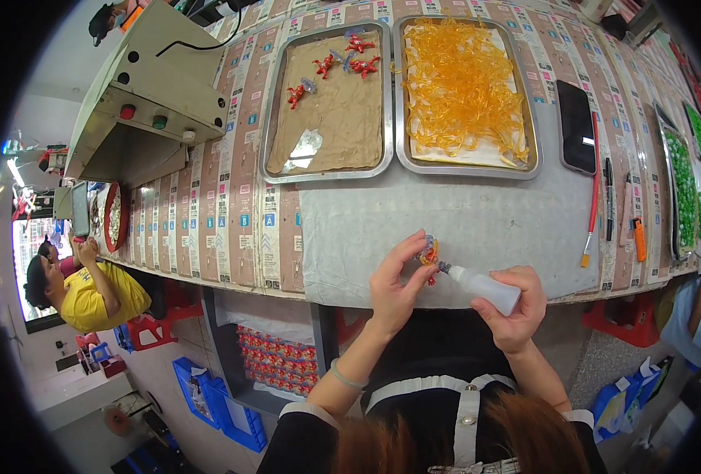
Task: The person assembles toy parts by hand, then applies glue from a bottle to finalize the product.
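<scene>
Between the thumb and fingers of my left hand is a small red toy figure with yellow and greyish clear parts. My right hand is closed round a white squeeze bottle, tilted so its dark nozzle points left and touches or nearly touches the figure. Both hands are over the near edge of a grey cloth. Beyond them, a metal tray lined with brown paper holds several similar red figures. Beside it, another metal tray carries a heap of thin translucent orange pieces.
On the right lie a phone, a red-handled brush, a black pen and an orange cutter. Trays of green pieces are farther right. A metal machine stands left. An open drawer holds red figures. Co-workers sit at both sides.
</scene>
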`<action>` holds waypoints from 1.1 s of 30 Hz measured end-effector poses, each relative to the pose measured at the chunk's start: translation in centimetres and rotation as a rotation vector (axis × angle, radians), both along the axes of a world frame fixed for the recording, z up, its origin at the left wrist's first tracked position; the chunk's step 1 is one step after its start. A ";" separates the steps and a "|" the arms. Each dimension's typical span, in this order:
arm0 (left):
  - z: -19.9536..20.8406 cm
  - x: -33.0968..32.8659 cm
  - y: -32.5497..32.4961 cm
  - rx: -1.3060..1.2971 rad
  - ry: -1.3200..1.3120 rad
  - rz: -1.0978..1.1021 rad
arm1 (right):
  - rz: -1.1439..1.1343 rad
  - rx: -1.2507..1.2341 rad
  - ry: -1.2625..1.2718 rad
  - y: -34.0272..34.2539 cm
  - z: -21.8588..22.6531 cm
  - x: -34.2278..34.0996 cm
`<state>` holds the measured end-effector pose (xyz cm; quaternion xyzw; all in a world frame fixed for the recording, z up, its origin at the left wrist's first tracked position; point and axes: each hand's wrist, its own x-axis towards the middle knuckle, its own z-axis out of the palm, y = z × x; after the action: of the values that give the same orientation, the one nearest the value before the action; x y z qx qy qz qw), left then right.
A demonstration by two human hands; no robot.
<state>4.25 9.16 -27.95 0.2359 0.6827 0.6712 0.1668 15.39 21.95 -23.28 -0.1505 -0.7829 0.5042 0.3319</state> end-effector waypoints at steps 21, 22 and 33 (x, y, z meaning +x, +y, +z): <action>2.9 0.2 -1.2 0.351 -0.662 -0.102 | -0.157 -0.889 0.218 0.6 1.1 0.8; 3.2 0.3 -1.1 0.407 -0.712 -0.115 | -0.140 -0.941 0.182 0.7 1.4 0.9; 4.2 0.8 -1.2 0.454 -0.775 -0.139 | -0.062 -0.751 0.185 0.6 2.8 1.4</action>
<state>5.05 7.97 -23.74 0.0430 0.3880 0.8299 0.3986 16.83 22.50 -20.49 -0.2389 -0.5058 0.7568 0.3381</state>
